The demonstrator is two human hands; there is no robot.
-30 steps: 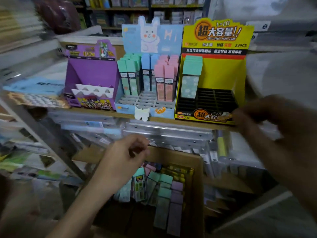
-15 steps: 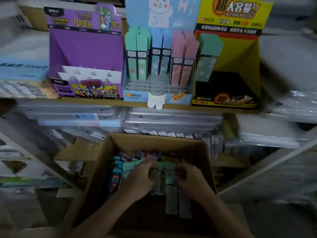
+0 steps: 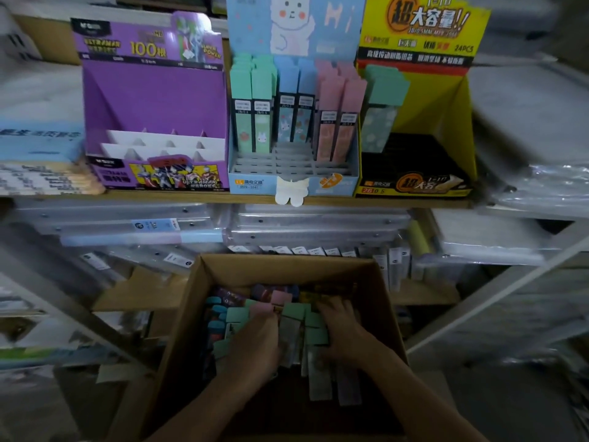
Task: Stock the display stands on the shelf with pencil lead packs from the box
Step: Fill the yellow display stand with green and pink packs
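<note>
Left grip (image 3: 255,342) and right grip (image 3: 344,333) seemingly curled round packs (image 3: 294,312) | both still inside box (image 3: 287,269) | hardly shifted

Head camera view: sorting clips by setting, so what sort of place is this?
Probably a stationery shop: a blue cardboard display stand of pastel pencil lead packs on a wooden shelf, clear plastic folders stacked below.

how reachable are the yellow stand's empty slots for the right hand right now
Probably yes: the right hand is down in the box among packs, but the yellow stand sits open-fronted on the shelf above, with one mint pack at its left.
</note>
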